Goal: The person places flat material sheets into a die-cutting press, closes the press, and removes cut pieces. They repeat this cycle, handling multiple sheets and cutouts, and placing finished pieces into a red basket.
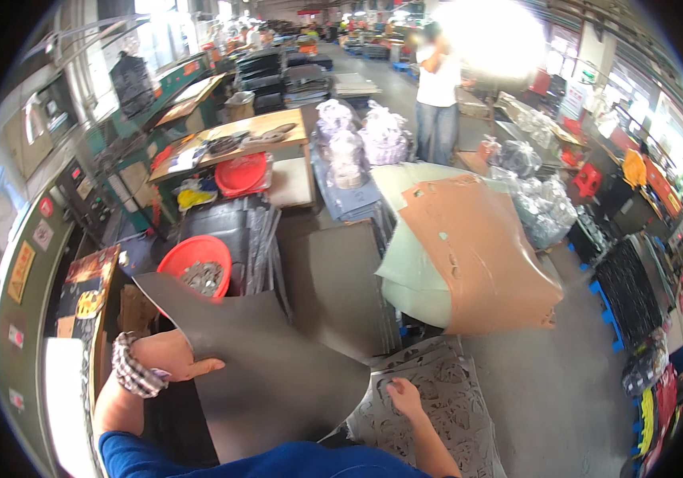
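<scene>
A large dark grey sheet [278,366] of flat, flexible material stretches in front of me, bent, with one corner raised on the left. My left hand [170,356] is closed on its left edge, thumb on top and the other fingers hidden beneath. A checked cuff wraps that wrist. Beyond the sheet's right edge, my right hand [407,397] is over a stack of punched grey sheets [445,398] full of cut-out holes. Its fingers are curled in, and whatever is between them is hidden.
A red basin [196,259] of small grey pieces stands at the left, behind the raised corner. Ahead are a dark sheet stack [333,279] and a brown sheet [477,239] over pale green ones. A green machine [27,295] borders the left. A person [437,95] stands farther off.
</scene>
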{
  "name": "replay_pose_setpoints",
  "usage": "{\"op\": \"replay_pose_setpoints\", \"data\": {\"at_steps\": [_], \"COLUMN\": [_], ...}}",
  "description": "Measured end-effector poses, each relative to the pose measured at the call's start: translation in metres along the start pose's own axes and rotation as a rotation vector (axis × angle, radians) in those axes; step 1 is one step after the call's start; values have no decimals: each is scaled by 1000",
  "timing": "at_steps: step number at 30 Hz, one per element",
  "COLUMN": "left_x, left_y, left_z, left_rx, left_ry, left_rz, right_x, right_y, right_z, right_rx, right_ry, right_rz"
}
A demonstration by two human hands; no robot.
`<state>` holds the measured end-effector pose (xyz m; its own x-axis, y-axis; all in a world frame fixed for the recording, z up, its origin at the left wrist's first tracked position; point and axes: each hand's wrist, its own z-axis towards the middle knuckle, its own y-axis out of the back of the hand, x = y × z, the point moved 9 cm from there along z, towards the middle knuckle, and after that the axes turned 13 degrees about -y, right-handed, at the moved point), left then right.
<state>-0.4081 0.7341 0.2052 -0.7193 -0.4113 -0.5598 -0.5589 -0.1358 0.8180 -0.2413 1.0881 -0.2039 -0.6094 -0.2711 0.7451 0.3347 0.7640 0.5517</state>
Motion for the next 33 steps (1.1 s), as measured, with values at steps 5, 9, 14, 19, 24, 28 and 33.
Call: {"op": "replay_pose_setpoints", "data": {"at_steps": [5, 9, 14, 19, 24, 28, 33], "left_x": [-44, -81, -125, -119, -112, -100, -158], "left_y": [-8, -31, -69, -103, -126, -86, -3], "left_z": [-95, -189, -319, -432, -530, -635, -748], "left_rx": [-11, -41, 83, -35, -46, -434, -643], "left_ry": [-85, -59, 236, 548, 964, 1234, 1681], "left_rz": [51, 11, -30, -75, 3, 213, 420], "right_x": [186, 338, 429, 399, 307, 341, 445], "right_y": [-73, -123, -223, -347, -407, -438, -492], "right_z": [-33, -130, -261, -352, -426, -505, -528], "right_rx": [243, 501, 884, 1427, 1814, 1965, 2098], "right_ry": [374, 959, 1255, 1118, 565, 526, 1011], "right_rz": [152, 112, 131, -235, -570, -220, -198]}}
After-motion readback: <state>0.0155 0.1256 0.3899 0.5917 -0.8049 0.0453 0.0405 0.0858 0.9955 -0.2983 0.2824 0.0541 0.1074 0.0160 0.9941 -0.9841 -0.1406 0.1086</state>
